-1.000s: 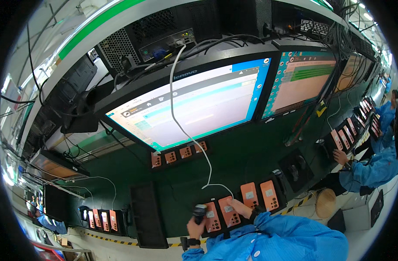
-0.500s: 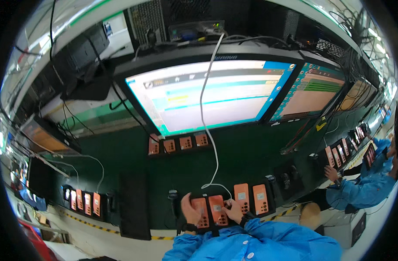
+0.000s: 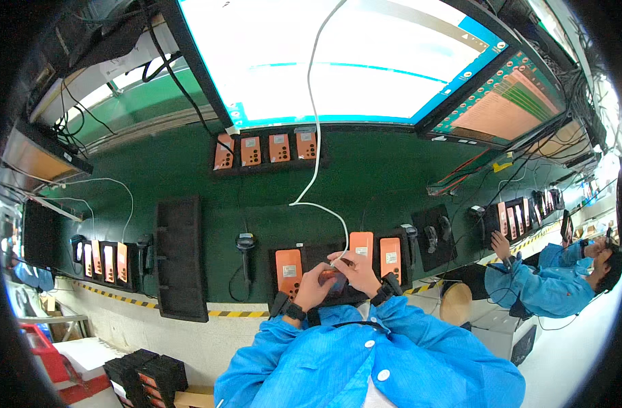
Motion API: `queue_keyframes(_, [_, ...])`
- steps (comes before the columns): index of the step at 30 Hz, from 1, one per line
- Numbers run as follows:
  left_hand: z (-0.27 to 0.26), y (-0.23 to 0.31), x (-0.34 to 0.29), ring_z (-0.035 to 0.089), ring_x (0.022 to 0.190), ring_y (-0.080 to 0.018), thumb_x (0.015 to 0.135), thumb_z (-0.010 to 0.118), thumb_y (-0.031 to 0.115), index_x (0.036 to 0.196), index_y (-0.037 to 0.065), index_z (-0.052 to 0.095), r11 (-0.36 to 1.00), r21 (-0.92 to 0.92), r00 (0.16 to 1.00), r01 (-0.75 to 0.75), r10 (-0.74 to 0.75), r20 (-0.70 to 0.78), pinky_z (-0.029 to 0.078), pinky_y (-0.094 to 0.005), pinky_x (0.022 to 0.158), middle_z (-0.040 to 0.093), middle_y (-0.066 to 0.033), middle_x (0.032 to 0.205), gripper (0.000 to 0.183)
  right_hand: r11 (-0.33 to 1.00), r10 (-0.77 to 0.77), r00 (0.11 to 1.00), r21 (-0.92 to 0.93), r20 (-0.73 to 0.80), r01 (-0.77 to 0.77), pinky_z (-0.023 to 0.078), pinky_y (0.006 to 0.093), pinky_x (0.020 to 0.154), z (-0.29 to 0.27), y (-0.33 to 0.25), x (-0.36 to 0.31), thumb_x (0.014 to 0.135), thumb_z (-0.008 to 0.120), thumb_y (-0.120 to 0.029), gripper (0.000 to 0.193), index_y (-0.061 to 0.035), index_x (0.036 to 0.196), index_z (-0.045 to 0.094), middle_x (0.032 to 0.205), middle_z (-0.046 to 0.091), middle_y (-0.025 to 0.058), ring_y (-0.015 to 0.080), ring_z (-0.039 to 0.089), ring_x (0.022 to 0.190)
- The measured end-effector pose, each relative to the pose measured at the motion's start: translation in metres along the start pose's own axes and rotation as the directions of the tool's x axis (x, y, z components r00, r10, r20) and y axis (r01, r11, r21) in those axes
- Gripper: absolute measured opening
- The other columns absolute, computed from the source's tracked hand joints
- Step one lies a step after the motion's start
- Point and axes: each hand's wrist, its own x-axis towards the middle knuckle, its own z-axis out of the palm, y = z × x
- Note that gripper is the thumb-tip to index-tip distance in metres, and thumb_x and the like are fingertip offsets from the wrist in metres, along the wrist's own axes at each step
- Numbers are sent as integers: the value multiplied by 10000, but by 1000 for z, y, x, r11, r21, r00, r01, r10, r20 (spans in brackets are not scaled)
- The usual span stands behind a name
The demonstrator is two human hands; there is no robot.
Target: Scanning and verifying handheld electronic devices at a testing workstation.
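Note:
My left hand is closed around the side of an orange smartphone, held tilted above a black foam tray close to my body. My right hand is at the phone's upper edge, its fingers pinching the end of a white cable. Whether the plug sits in the phone is hidden by my fingers. Still lying in the tray are an orange phone on the left and two on the right, one phone partly behind my right hand and another phone beyond it.
A large monitor stands behind a second tray of orange phones. Handheld scanners flank my tray. Left lies a long black tray; farther left are more phones. At right, a co-worker in blue reaches to another tray.
My hands have drawn together, and the phone has come up out of the tray, tilted between them. The cable end has moved with my right hand. The view has tipped downward.

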Motion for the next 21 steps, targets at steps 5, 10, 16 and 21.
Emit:
queue_keyframes(5, [-2,6,-2,614,854,-174,787,636,41,999,4,560,1000,28,1000,-14,14,8,478,-298,759,635,-107,892,228,990,22,997,-140,71,-12,473,305,767,-7,-13,-4,865,568,-126,148,-13,937,631,900,654,97,203,617,851])
queue_keyframes(10, [-3,7,-5,604,839,-161,794,647,68,996,13,561,999,-48,999,14,-13,29,472,-294,746,629,-95,873,226,958,-3,987,-284,158,49,479,321,715,-16,-14,-2,839,587,-115,118,-12,890,615,863,643,124,233,617,796])
queue_keyframes(16, [-2,3,-5,580,808,-141,793,656,75,984,14,557,1000,-1,1000,-2,2,20,465,-286,728,614,-81,846,224,947,-56,981,-301,185,111,483,342,700,-14,-25,-3,819,600,-130,133,-17,888,616,857,636,130,277,617,793])
queue_keyframes(21, [-3,6,-1,576,804,-134,792,659,80,979,13,549,1000,7,1000,12,-12,27,465,-289,723,612,-86,846,227,936,-87,974,-319,210,152,486,348,704,-16,-26,1,809,611,-153,135,-41,882,630,858,638,124,280,621,800])
